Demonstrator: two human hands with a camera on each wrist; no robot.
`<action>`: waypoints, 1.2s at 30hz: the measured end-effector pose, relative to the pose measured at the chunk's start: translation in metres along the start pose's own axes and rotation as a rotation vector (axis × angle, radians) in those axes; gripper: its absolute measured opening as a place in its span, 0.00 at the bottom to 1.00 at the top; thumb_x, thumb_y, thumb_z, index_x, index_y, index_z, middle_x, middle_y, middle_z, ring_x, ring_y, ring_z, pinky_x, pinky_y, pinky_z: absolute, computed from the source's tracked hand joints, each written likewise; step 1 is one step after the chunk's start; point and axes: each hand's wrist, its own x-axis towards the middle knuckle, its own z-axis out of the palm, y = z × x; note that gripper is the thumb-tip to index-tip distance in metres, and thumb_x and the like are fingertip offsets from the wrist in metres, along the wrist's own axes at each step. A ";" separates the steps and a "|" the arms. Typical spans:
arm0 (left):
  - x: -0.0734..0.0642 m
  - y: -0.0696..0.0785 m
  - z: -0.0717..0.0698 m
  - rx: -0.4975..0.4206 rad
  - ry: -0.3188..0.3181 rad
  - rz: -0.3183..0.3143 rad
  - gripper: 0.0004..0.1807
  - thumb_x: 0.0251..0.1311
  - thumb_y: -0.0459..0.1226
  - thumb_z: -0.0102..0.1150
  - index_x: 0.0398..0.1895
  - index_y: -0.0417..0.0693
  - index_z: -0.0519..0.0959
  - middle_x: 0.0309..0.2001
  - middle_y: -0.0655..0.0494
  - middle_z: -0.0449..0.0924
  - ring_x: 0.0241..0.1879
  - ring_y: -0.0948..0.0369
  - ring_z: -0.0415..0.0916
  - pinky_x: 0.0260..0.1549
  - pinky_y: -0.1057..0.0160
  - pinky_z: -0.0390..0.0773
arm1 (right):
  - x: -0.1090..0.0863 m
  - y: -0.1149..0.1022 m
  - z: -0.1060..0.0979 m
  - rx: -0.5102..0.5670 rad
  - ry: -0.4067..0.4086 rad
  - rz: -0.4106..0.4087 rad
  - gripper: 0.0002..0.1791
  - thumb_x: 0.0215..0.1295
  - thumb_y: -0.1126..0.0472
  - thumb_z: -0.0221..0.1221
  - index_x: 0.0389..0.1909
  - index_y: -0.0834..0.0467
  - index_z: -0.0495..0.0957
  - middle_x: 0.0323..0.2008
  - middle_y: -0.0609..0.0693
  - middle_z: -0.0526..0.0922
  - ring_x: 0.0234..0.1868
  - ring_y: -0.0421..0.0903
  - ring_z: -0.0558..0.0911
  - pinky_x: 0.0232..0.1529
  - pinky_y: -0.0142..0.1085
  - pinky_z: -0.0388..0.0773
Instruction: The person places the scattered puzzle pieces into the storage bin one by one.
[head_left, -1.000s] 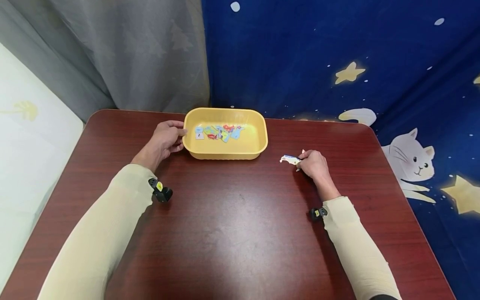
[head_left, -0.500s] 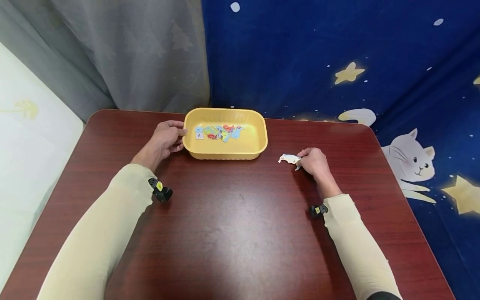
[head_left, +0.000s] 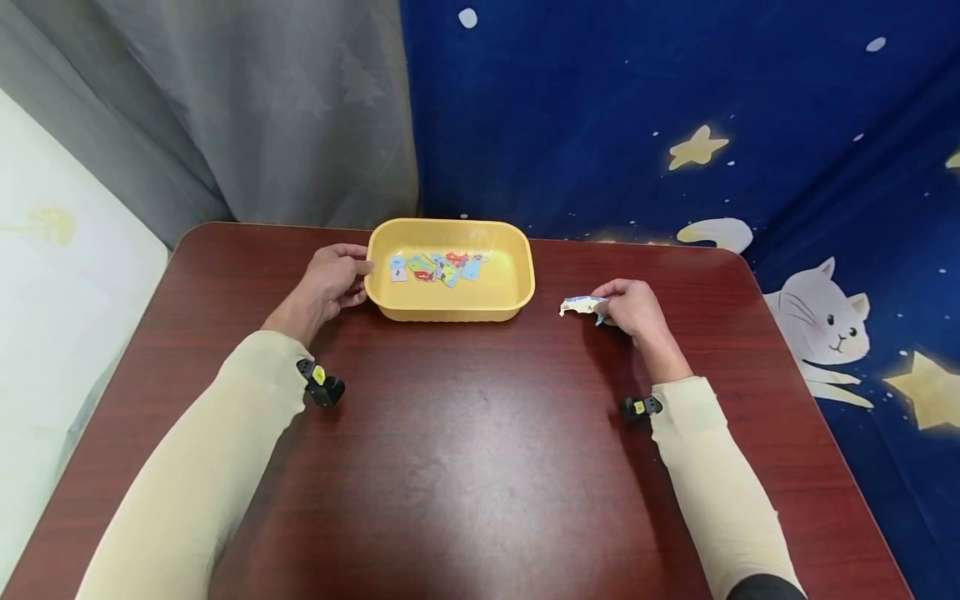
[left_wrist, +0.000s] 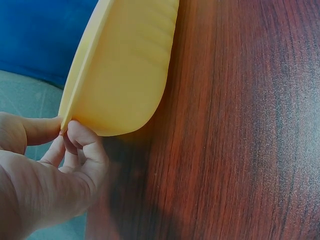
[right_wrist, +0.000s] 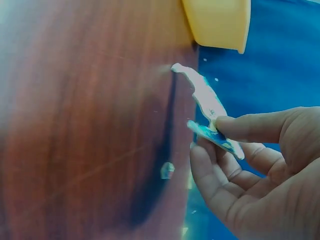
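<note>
A yellow plastic basin (head_left: pixel 517 279) stands at the back of the table. Inside lie several flat, colourful puzzle pieces (head_left: pixel 450 268) with irregular outlines. My left hand (head_left: pixel 332 273) pinches the basin's left rim between thumb and fingers, as the left wrist view shows up close, with the basin's wall (left_wrist: pixel 125 75) beside it. To the right of the basin, my right hand (head_left: pixel 632 307) pinches a thin white-and-blue puzzle piece (head_left: pixel 579 305) with a jagged edge. In the right wrist view, its long curved arm (right_wrist: pixel 205 95) sticks out past the thumb, and a bluish part (right_wrist: pixel 215 136) crosses below it.
Dark red-brown wood makes up the tabletop (head_left: pixel 465 433). A small pale patch (right_wrist: pixel 167 170) shows on it in the right wrist view. Behind the table hang a grey curtain (head_left: pixel 300 108) and a blue starry one (head_left: pixel 562 108).
My right hand has moved a little away from me, toward the back of the table, and the puzzle piece has tilted with it. My left hand stays on the basin's rim.
</note>
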 end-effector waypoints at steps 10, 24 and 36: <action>-0.002 -0.002 -0.003 -0.013 0.000 0.002 0.22 0.69 0.37 0.52 0.64 0.49 0.65 0.34 0.53 0.75 0.21 0.64 0.71 0.22 0.70 0.78 | 0.002 -0.025 -0.017 0.061 0.055 -0.019 0.15 0.64 0.69 0.58 0.50 0.66 0.80 0.47 0.63 0.79 0.28 0.40 0.80 0.32 0.31 0.82; -0.001 -0.003 -0.002 -0.007 0.003 0.003 0.21 0.69 0.37 0.52 0.64 0.50 0.66 0.36 0.52 0.74 0.21 0.65 0.71 0.22 0.70 0.78 | 0.013 -0.046 -0.024 0.202 0.098 -0.071 0.14 0.63 0.68 0.61 0.48 0.69 0.79 0.45 0.61 0.78 0.30 0.43 0.83 0.30 0.26 0.81; 0.000 0.000 0.000 0.007 0.005 -0.009 0.20 0.70 0.38 0.52 0.64 0.52 0.66 0.39 0.53 0.72 0.22 0.65 0.70 0.24 0.71 0.78 | 0.029 -0.059 -0.011 0.417 0.034 -0.091 0.15 0.64 0.73 0.57 0.51 0.72 0.78 0.40 0.57 0.80 0.28 0.38 0.84 0.40 0.37 0.83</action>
